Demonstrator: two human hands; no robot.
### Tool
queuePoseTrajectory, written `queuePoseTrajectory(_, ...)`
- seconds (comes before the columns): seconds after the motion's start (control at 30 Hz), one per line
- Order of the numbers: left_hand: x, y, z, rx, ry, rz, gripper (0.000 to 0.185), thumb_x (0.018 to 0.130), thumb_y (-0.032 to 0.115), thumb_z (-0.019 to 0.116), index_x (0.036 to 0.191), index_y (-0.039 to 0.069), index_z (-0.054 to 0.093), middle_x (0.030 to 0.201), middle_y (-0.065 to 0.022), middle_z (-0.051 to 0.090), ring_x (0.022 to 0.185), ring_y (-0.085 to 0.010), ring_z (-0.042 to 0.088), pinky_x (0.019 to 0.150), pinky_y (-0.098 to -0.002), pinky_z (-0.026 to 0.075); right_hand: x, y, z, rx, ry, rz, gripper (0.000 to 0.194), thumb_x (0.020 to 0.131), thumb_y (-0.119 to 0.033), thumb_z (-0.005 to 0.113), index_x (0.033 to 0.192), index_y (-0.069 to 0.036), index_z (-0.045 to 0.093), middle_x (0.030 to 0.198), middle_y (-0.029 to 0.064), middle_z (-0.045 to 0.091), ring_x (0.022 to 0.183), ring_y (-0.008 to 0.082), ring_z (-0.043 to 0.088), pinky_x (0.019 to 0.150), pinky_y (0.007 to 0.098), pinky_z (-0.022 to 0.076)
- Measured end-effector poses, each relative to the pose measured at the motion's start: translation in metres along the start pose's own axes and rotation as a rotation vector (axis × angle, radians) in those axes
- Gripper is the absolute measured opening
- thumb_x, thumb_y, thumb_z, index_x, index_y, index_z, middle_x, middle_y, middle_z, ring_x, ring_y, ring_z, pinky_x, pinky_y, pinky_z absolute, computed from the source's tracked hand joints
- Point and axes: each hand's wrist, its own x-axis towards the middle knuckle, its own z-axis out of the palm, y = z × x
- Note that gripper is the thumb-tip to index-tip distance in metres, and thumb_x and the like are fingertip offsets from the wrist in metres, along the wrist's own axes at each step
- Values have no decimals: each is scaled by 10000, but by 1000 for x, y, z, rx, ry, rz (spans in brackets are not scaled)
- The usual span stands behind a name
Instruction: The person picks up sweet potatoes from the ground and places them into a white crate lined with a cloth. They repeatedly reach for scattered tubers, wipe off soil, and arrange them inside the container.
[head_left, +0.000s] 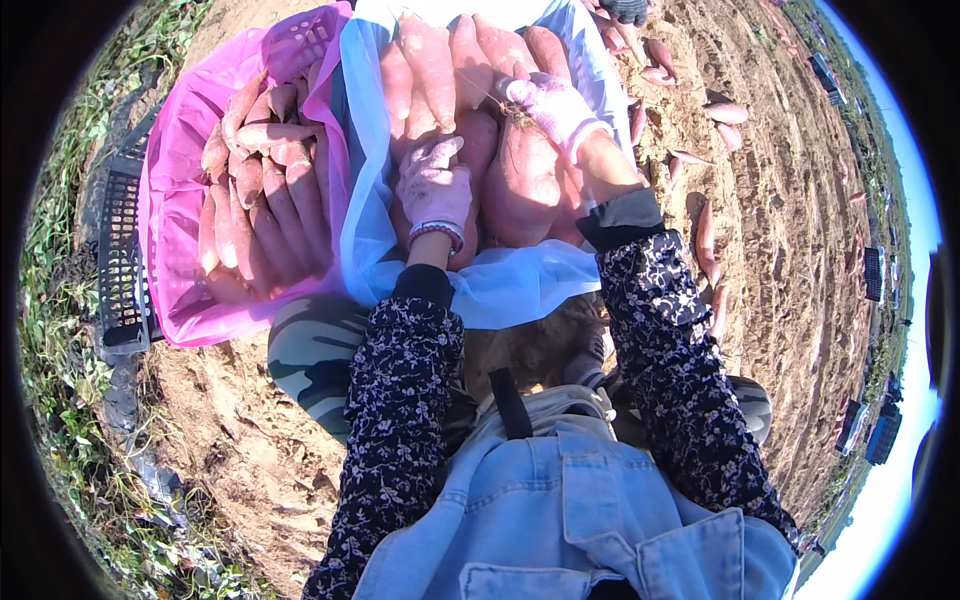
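Note:
Before me stands a crate lined with translucent pale-blue plastic film (517, 289), filled with large pink-skinned sweet potatoes (427, 64). My right hand (559, 109), in a pale pink knit glove, grips the upper end of a large, broad sweet potato (523, 184). Thin root strands stick out by its fingertips. My left hand (433, 184), in a soiled glove of the same colour, is down among the sweet potatoes at the crate's left part. Its thumb points forward; the other fingertips are hard to see, so its hold is unclear.
At the left, a black slotted plastic crate (120, 247) lined with pink film (172, 300) holds slimmer sweet potatoes (277, 202). Loose sweet potatoes (705, 236) lie on the soil to the right. Another person's dark-gloved hand (626, 10) shows at the top. Green vines (67, 360) edge the left.

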Motion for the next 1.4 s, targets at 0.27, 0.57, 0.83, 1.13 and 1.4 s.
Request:
queuePoseTrajectory(0.27,-15,11,-17,-249,-69,-367,370,900,230,572,1213,62,675,1283,-180,628,1219,-339,569,1072,-382,417,6,-20,-22,571,118,-31,551,922,-444,610,1241,4,651,1244,140,638,1094,214,591,990,322,435)
queuePoseTrajectory(0.57,-48,43,-72,-824,361,-450,632,939,195,535,1501,-19,339,1517,-237,383,1391,-347,411,1140,-393,332,40,-112,-7,563,272,-187,572,908,-319,612,1352,34,540,1438,177,503,1284,254,510,1063,329,380)
queuePoseTrajectory(0.83,-41,25,-127,-822,534,-302,711,877,62,556,1526,-27,279,1579,-156,299,1399,-256,368,1108,-356,342,13,-148,94,222,300,40,526,928,-413,553,1255,-2,578,1215,235,615,1141,382,588,948,471,487)
queuePoseTrajectory(1.13,-41,30,-133,-823,552,-323,661,867,60,554,1483,-56,344,1511,-170,408,1359,-269,422,1088,-360,368,-27,-159,118,-147,426,-102,604,899,-332,569,1427,-59,460,1227,120,605,1064,288,596,891,413,475)
queuePoseTrajectory(1.4,-33,17,-140,-544,549,-261,618,874,175,586,1427,-53,434,1439,-219,465,1317,-317,474,1094,-369,367,-39,-169,123,-78,417,-17,405,933,-275,543,1268,-49,574,1145,143,634,1074,291,611,940,413,456)
